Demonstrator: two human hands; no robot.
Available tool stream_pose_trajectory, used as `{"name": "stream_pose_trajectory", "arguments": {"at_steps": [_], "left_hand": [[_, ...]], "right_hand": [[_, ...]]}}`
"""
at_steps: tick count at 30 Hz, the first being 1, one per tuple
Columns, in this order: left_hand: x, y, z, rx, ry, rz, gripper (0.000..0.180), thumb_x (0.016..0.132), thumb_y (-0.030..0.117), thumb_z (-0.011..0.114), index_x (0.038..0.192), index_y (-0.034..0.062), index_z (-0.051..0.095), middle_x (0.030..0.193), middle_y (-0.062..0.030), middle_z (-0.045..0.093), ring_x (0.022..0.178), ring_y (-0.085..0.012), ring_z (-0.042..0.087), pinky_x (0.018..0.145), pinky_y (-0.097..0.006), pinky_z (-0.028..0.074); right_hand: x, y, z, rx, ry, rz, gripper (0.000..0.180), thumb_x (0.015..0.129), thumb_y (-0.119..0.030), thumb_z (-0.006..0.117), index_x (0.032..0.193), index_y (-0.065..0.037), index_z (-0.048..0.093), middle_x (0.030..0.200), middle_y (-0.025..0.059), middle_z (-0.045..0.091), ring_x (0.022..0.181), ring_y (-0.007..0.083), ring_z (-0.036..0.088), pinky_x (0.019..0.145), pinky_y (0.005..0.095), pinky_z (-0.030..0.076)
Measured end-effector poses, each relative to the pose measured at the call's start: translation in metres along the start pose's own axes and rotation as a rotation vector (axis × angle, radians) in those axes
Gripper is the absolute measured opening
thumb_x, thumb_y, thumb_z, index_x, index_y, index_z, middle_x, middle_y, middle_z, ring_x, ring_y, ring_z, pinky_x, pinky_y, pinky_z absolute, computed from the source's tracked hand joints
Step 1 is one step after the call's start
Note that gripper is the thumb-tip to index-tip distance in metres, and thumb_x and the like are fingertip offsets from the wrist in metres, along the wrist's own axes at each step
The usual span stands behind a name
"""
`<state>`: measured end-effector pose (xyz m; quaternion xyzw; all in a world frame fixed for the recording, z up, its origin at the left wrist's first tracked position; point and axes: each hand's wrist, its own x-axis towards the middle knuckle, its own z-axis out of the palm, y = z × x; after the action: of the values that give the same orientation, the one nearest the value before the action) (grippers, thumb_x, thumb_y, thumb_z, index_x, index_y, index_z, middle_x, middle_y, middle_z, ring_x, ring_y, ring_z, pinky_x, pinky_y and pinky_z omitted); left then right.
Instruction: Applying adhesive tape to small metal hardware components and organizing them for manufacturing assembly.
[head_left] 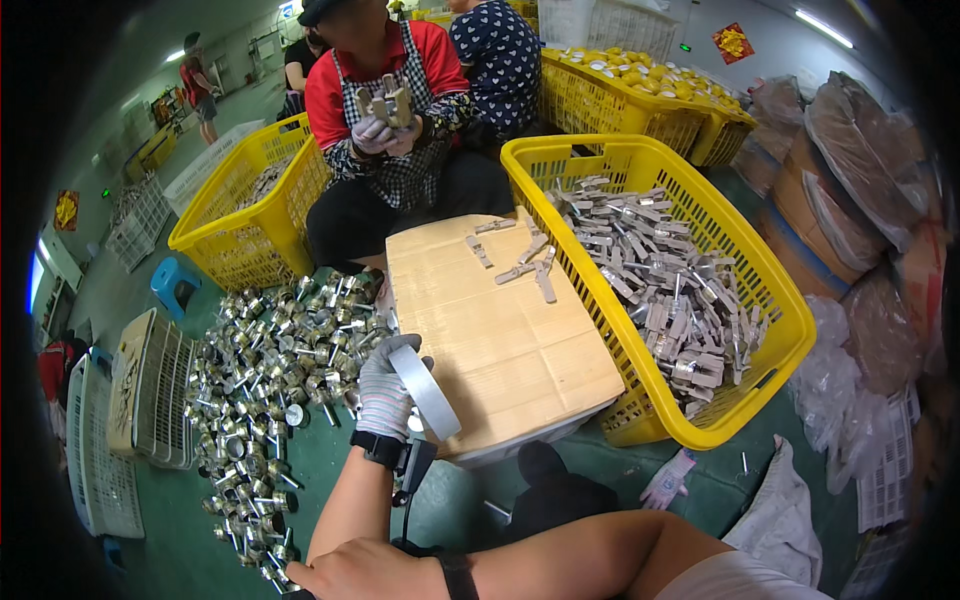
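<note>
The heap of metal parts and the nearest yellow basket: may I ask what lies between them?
The head view shows a cardboard sheet bearing slim grey parts and, at its left edge, the left hand holding a silver ring.

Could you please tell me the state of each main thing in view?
Left hand: gloved, holding the grey roll
Right hand: bare, against the left forearm
Grey roll: tilted, held
Cardboard: lying flat, creased
Nearest yellow basket: upright, filled with grey pieces
Metal parts: loose, heaped on the floor
Spare glove: lying on the floor
Blue stool: upright
Co-worker's hands: gloved, holding grey pieces
</note>
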<state>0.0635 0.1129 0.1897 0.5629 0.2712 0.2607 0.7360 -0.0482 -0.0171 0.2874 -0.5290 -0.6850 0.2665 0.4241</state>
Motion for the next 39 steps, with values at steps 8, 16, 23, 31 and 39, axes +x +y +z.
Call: {"name": "stream_pose_trajectory", "arguments": {"at_steps": [8, 16, 23, 31, 39], "left_hand": [[-0.002, 0.001, 0.006, -0.019, -0.047, 0.029, 0.030, 0.069, -0.011, 0.061, 0.097, -0.0006, 0.056, 0.088, -0.0076, 0.057, 0.071, -0.0144, 0.056, 0.065, -0.027, 0.054], [0.000, -0.006, 0.001, 0.236, -0.122, 0.313, 0.031, 0.071, -0.009, 0.060, 0.101, -0.0017, 0.055, 0.084, -0.0105, 0.059, 0.073, -0.0176, 0.059, 0.062, -0.028, 0.054], [0.013, -0.015, -0.006, -0.104, -0.100, -0.048, 0.027, 0.070, -0.007, 0.065, 0.096, 0.0013, 0.059, 0.093, -0.0071, 0.057, 0.082, -0.0156, 0.056, 0.072, -0.025, 0.052], [0.014, -0.020, -0.006, -0.165, -0.137, -0.011, 0.032, 0.067, -0.011, 0.066, 0.096, 0.0010, 0.059, 0.095, -0.0066, 0.057, 0.082, -0.0141, 0.056, 0.072, -0.025, 0.053], [0.018, -0.022, -0.007, -0.286, -0.159, -0.067, 0.028, 0.070, -0.010, 0.064, 0.096, 0.0012, 0.058, 0.093, -0.0069, 0.057, 0.080, -0.0154, 0.057, 0.070, -0.026, 0.054]], "right_hand": [[0.003, 0.020, 0.003, -0.046, 0.015, -0.020, 0.024, 0.076, -0.012, 0.056, 0.092, 0.002, 0.046, 0.070, 0.0167, 0.057, 0.068, 0.0341, 0.059, 0.061, 0.0421, 0.046], [0.001, 0.018, -0.007, -0.042, 0.002, 0.021, 0.025, 0.071, -0.007, 0.062, 0.090, -0.001, 0.047, 0.067, 0.0147, 0.057, 0.065, 0.0333, 0.059, 0.056, 0.0411, 0.046], [0.002, 0.016, -0.009, -0.039, -0.033, -0.009, 0.027, 0.073, -0.011, 0.062, 0.090, 0.000, 0.044, 0.066, 0.0156, 0.056, 0.065, 0.0346, 0.059, 0.057, 0.0419, 0.045], [0.002, 0.016, -0.011, -0.072, -0.062, 0.008, 0.027, 0.074, -0.013, 0.062, 0.091, -0.001, 0.044, 0.068, 0.0146, 0.057, 0.066, 0.0339, 0.059, 0.056, 0.0409, 0.045], [0.001, 0.016, -0.011, -0.080, -0.069, 0.005, 0.028, 0.075, -0.015, 0.062, 0.092, -0.002, 0.045, 0.069, 0.0136, 0.057, 0.065, 0.0327, 0.059, 0.056, 0.0405, 0.045]]}}
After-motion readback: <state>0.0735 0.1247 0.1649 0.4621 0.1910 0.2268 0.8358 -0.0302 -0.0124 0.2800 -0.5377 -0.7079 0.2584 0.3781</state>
